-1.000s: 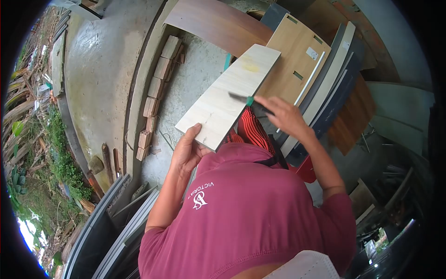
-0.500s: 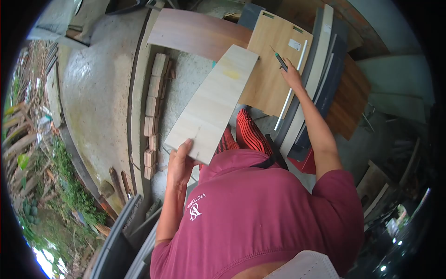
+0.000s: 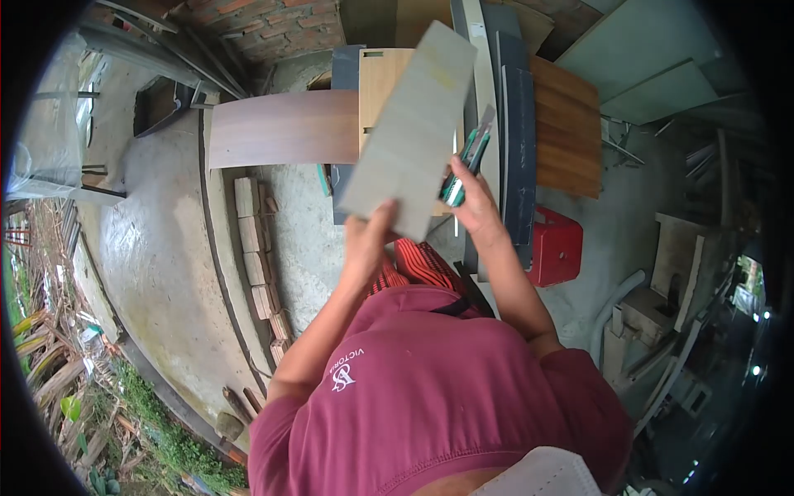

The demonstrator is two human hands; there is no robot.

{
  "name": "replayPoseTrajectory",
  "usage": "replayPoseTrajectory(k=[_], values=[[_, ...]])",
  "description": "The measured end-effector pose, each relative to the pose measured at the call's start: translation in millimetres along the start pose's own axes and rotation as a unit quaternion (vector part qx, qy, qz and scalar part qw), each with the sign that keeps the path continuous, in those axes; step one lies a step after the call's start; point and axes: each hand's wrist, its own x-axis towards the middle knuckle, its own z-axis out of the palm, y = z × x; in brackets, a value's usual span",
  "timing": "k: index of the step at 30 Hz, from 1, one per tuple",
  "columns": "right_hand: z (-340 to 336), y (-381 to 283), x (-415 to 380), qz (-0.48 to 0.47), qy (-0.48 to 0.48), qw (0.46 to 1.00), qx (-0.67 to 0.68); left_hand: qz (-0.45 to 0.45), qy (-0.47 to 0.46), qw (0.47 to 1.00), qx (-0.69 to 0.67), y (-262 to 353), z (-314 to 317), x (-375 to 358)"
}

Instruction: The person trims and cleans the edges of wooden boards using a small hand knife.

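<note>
A pale rectangular board (image 3: pixel 411 132) is held up in front of the chest, tilted on edge, with its lower end gripped by the left hand (image 3: pixel 370 240), whose fingers are closed around the bottom corner. The board's right edge is met by the right hand (image 3: pixel 471 198), which is closed around a green-handled utility knife (image 3: pixel 463 169) pointing upward beside that edge. Behind the board, stacked panels (image 3: pixel 513 124) are seen leaning against a brick wall (image 3: pixel 273 21), and a red stool (image 3: pixel 556 246) stands on the concrete floor (image 3: pixel 165 231) just right of the right forearm
</note>
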Motion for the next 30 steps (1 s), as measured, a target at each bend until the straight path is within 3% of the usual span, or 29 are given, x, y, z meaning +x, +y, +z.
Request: replayPoseTrajectory(k=[1, 3, 5, 6, 10, 14, 16, 18, 20, 22, 23, 24, 25, 26, 28, 30], values=[[0, -10, 5, -0.034, 0.069, 0.997, 0.007, 0.032, -0.008, 0.997, -0.076, -20, 22, 17], [-22, -43, 5, -0.034, 0.154, 0.987, -0.028, -0.017, -0.062, 0.997, -0.053, -42, 52, 39], [-90, -48, 32, -0.13, 0.222, 0.959, -0.121, -0.02, -0.095, 0.988, -0.123, -81, 90, 55], [-117, -52, 38, -0.162, 0.218, 0.953, -0.132, -0.067, -0.122, 0.985, -0.102, -84, 101, 56], [-161, -71, 27, -0.108, 0.225, 0.957, -0.146, -0.139, -0.121, 0.968, -0.171, -140, 148, 72], [-212, -62, 20, -0.068, 0.223, 0.961, -0.145, -0.208, -0.153, 0.952, -0.166, -185, 152, 72], [-250, -55, 19, -0.102, 0.201, 0.949, -0.221, -0.339, -0.227, 0.893, -0.189, -229, 151, 70], [-267, -58, 23, -0.073, 0.207, 0.952, -0.213, -0.362, -0.227, 0.89, -0.158, -260, 140, 73], [-298, -61, 26, -0.047, 0.252, 0.927, -0.274, -0.482, -0.253, 0.836, -0.074, -276, 115, 83], [-324, -62, 33, -0.045, 0.256, 0.926, -0.276, -0.526, -0.177, 0.813, -0.176, -312, 63, 100], [-331, -63, 36, -0.042, 0.262, 0.92, -0.29, -0.541, -0.019, 0.827, -0.156, -309, 51, 110], [-337, -62, 38, -0.039, 0.269, 0.914, -0.303, -0.529, -0.076, 0.759, -0.373, -392, -3, 131], [-347, -59, 41, -0.04, 0.274, 0.912, -0.304, -0.514, 0.09, 0.81, -0.268, -330, -13, 131], [-348, -58, 41, -0.04, 0.275, 0.911, -0.305, -0.448, 0.213, 0.824, -0.273, -365, -29, 142], [-343, -54, 41, -0.054, 0.275, 0.91, -0.305, -0.38, 0.122, 0.866, -0.302, -364, -74, 153], [-336, -53, 39, -0.06, 0.278, 0.908, -0.306, -0.33, 0.23, 0.852, -0.336, -319, -59, 152]])
